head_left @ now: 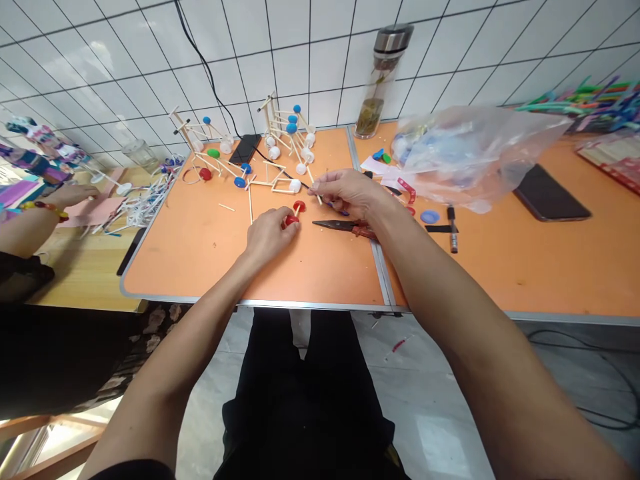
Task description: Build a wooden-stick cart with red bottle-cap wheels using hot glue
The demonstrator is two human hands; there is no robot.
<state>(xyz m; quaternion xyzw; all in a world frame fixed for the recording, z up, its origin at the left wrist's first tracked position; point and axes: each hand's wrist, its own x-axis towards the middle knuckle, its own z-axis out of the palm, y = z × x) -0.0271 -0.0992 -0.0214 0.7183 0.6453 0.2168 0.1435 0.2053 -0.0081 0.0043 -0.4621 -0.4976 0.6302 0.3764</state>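
On the orange table, my left hand (270, 233) has its fingers closed at a wheel pair (299, 211), two red caps joined by a short wooden stick. My right hand (347, 190) pinches a thin wooden stick (311, 175) that slants up to the left. Just below that hand lies a pair of pliers (337, 225) with red handles, jaws pointing left. Beyond the hands, a stick frame (270, 183) with white caps rests flat. Two taller stick models, one left (200, 150) and one right (287, 130), stand near the wall with coloured caps as wheels.
A flask (375, 87) and a clear plastic bag (465, 147) are at the back right. One phone (550, 193) lies right, another phone (245, 149) behind the models. A marker (453, 230) lies near a blue cap (430, 217). Another person's hand (75, 195) is left.
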